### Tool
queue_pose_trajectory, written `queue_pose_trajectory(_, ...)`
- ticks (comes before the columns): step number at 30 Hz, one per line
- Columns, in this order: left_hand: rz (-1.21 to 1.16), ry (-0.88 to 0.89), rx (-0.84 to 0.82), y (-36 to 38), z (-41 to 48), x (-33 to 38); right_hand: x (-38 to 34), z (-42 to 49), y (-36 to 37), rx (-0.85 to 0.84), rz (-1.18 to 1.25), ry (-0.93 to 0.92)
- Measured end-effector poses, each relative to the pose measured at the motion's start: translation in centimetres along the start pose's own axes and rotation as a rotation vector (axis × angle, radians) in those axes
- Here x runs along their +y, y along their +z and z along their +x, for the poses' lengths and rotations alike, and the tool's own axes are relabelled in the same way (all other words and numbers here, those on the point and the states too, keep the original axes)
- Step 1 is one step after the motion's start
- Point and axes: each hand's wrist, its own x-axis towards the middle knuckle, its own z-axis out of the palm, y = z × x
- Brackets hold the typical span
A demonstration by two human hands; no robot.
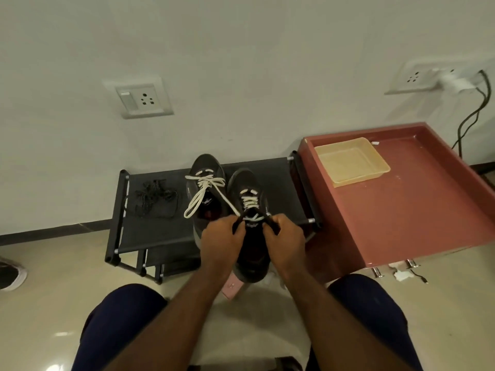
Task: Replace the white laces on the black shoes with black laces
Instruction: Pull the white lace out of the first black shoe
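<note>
Both hands pinch a black lace (241,219): the left hand (221,236) and the right hand (285,235) each clamp one dark strand between thumb and curled fingers, and the two strands rise in a narrow peak to the eyelets of the right-hand black mesh trainer (250,253). That shoe lies toe toward the wall on the black fabric-topped shoe rack (160,226), its heel reaching past the rack's near edge toward the person's knees. A white flat lace (250,202) crosses its far eyelets in several bars. Just left of it, touching or nearly so, stands the left-hand black mesh trainer (207,167), laced in white with a loose white bow (206,184); one strand of that bow runs diagonally to the left hand's fingertips, and whether the hand holds it cannot be told. On the left part of the rack's top lies a tangled bundle of spare black laces (154,198), well apart from the shoes. Right of the rack stands a reddish-brown table with a raised rim (428,210), and a pale yellow translucent plastic tray (351,162) sits in its far-left corner. A white wall socket with a switch (144,99) is mounted above the rack. A pink flat object (232,287) lies on the floor beneath the near shoe's heel.
</note>
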Motion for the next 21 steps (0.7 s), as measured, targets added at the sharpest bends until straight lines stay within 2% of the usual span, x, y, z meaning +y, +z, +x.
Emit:
queue_pose_trajectory(4, 0.031, 0.007, -0.039, 0.6, -0.8, -0.5, -0.2, 0.2, 0.5, -0.115, -0.087, -0.043)
queue_pose_trajectory(7, 0.174, 0.121, -0.034, 0.1, 0.0, -0.1, -0.5, 1.6, -0.3, -0.218, -0.152, -0.052)
queue_pose_trajectory(13, 0.286, 0.273, -0.18, 0.2, 2.6, 1.1, -1.0, 3.0, -0.9, -0.28, -0.185, -0.087)
queue_pose_trajectory(17, 0.277, 0.203, -0.124, 0.4, 4.1, 1.3, -1.5, 3.8, -0.4, -0.314, -0.228, -0.17)
queue_pose_trajectory(21, 0.343, 0.15, -0.149, 0.9, 4.6, 1.1, -1.4, 5.0, -0.2, -0.342, -0.288, -0.232)
